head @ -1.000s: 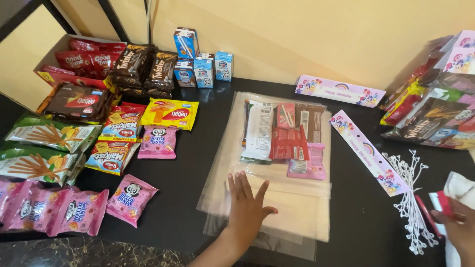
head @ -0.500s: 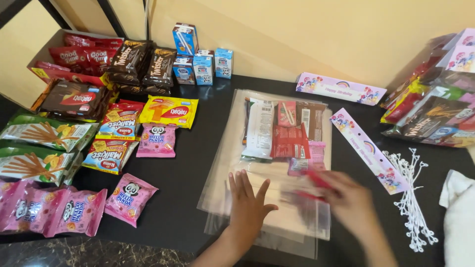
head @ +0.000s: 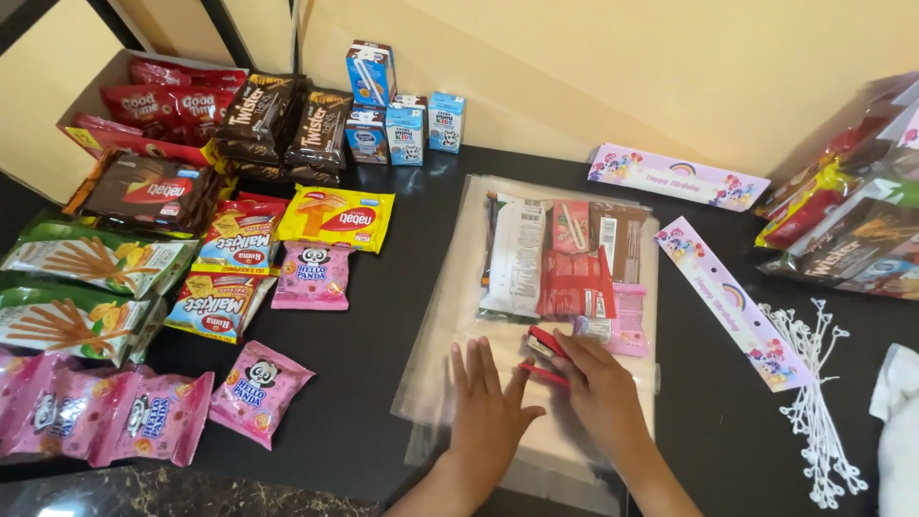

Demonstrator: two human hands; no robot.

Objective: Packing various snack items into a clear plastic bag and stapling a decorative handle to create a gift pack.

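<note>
Your left hand (head: pixel 490 412) lies flat and open on the clear plastic bag (head: pixel 536 316), holding nothing. Just right of it, your right hand (head: pixel 598 393) grips a red stapler (head: pixel 546 347) at the bag. Snacks are already inside; the pink header card (head: pixel 732 302), further right, is not yet attached. Nothing blocks you.

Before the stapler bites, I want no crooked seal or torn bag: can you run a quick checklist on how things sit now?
1. Left hand pressing the clear bag flat: ok.
2. Red stapler held in right hand: ok.
3. Stapler mouth over the bag's edge: cannot tell, fingers hide it.
4. Snacks packed at the far end, clear of the stapler: ok, though the pink packet lies close.
5. Left fingers out of the stapler's mouth: ok, beside it.
6. Paper topper on the bag: not ok, lying apart.
</note>
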